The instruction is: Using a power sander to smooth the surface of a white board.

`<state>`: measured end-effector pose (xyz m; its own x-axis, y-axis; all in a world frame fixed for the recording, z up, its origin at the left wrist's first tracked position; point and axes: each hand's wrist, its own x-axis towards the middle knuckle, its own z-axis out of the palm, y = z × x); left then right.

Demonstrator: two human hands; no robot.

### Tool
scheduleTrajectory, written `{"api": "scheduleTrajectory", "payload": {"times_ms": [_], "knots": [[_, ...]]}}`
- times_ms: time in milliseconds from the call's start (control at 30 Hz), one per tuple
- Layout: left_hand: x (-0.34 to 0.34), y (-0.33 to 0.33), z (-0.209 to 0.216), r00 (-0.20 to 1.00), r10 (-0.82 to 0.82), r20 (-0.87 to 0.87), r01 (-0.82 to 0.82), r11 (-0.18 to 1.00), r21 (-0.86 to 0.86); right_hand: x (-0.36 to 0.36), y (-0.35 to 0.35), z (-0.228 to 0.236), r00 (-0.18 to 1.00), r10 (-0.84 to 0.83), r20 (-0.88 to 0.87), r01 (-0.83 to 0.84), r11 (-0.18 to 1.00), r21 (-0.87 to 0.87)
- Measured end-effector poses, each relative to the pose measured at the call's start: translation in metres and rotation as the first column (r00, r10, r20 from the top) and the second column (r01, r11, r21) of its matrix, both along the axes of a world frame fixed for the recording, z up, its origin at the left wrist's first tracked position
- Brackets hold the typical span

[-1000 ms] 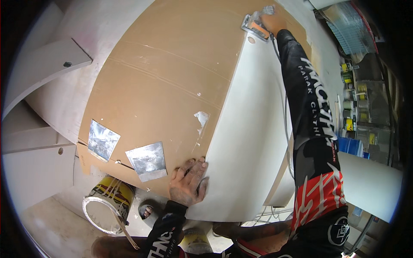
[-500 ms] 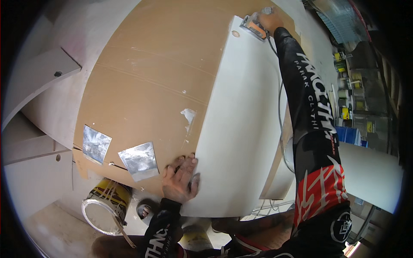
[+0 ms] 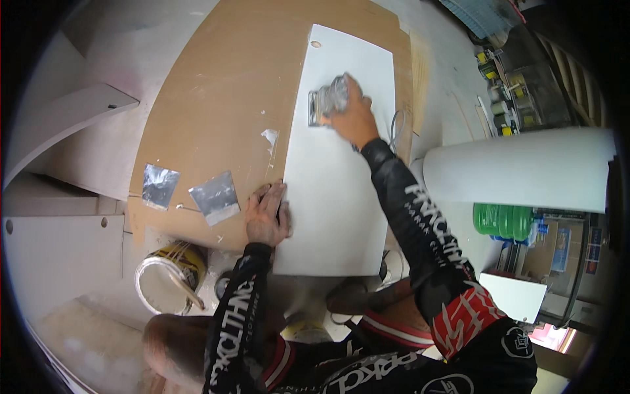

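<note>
A long white panel (image 3: pixel 335 197) lies on a large sheet of brown cardboard (image 3: pixel 210 98), with a small round hole near its far left corner. My right hand (image 3: pixel 357 119) is closed around a grey, dust-covered electric sander (image 3: pixel 329 98). The sander's square pad sits on the far half of the panel, toward its left edge. At the panel's near left edge rests my left hand (image 3: pixel 267 215), fingers stretched forward and thumb apart, holding nothing and touching the edge.
Two thin silvery squares (image 3: pixel 215 197) lie on the cardboard at left. A bucket (image 3: pixel 156 289) with a stick in it stands near my left knee. White panels (image 3: pixel 62 253) stand at far left. To the right are a large white curved piece (image 3: pixel 518 167), a green bottle (image 3: pixel 502 221) and several tins.
My right hand has brought the sander from the panel's far right corner nearer and to the left. The left hand stays at the panel's left edge. The whole view has shifted.
</note>
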<state>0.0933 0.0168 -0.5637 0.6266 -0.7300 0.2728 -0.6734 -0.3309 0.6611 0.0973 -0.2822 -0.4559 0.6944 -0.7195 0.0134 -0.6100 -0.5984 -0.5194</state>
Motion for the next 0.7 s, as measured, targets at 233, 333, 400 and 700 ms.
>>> {"api": "scheduleTrajectory", "payload": {"times_ms": [233, 333, 400, 700], "knots": [[0.007, 0.005, -0.001, 0.963, 0.015, -0.271, -0.055, 0.988, -0.142, -0.14, 0.149, 0.016, 0.999, 0.024, 0.037, -0.025, 0.999, 0.04], [-0.001, 0.01, -0.018, 0.885, 0.053, -0.463, -0.156, 0.97, -0.187, -0.199, 0.21, 0.023, 0.999, -0.011, 0.042, 0.007, 0.996, 0.092], [-0.006, 0.02, -0.027, 0.666, 0.095, -0.74, -0.379, 0.898, -0.225, -0.231, 0.245, 0.025, 0.997, -0.014, 0.081, 0.006, 0.995, 0.101], [-0.067, 0.074, -0.029, 0.557, 0.438, -0.706, -0.691, 0.716, -0.1, -0.242, 0.23, 0.016, 0.986, -0.117, 0.117, 0.108, 0.991, 0.077]]}}
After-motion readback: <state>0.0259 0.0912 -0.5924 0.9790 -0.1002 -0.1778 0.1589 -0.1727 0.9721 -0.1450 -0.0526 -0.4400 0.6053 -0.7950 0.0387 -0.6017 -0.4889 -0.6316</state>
